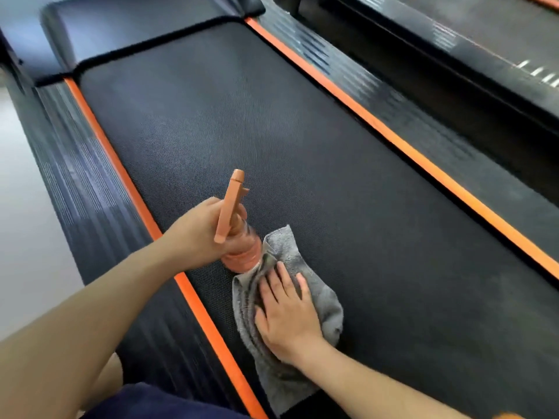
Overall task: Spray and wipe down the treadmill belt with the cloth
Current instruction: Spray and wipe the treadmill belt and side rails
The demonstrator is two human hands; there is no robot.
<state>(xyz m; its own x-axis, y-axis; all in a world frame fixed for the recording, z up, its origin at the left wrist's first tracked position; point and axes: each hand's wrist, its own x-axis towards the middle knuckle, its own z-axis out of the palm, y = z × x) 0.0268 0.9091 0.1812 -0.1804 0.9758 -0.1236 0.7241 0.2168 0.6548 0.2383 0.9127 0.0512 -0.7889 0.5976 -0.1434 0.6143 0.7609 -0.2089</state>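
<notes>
The black textured treadmill belt point(272, 140) runs diagonally through the head view, with an orange stripe along each side. A grey cloth point(326, 297) lies crumpled on the near left part of the belt. My right hand point(286, 316) presses flat on the cloth with straight fingers. My left hand point(199, 234) grips an orange spray bottle point(239, 237) just above the belt, beside the cloth's far edge. The bottle's nozzle points away from me, up the belt.
Ribbed black side rails point(90, 192) flank the belt outside the orange stripes point(408, 146). The black motor cover point(127, 34) sits at the far end. A second dark machine point(484, 55) stands to the right. Pale floor point(24, 222) lies to the left.
</notes>
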